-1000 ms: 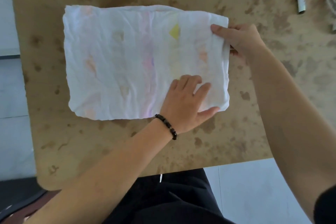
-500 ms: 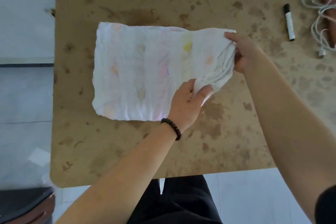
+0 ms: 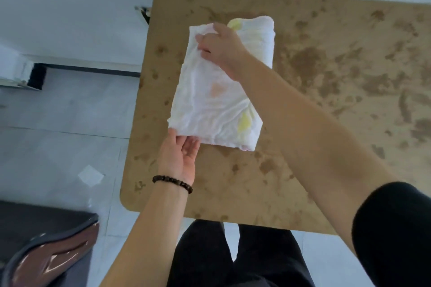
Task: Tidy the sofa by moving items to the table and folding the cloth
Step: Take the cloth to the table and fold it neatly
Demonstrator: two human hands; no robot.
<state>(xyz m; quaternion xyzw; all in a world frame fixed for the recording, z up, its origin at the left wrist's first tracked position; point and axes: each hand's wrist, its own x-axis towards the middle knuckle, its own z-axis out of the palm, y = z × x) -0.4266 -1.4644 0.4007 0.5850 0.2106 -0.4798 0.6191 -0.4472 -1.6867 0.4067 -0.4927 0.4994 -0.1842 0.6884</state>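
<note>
Right hand (image 3: 218, 46) pinching cloth (image 3: 210, 102), left hand (image 3: 179, 158) underneath

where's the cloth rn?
In the head view the cloth lies folded on the brown table, near its left edge, with the right hand on its far end and the left hand at its near corner.

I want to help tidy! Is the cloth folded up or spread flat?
Folded: the white cloth lies doubled over on the table, layered edges showing.
</note>
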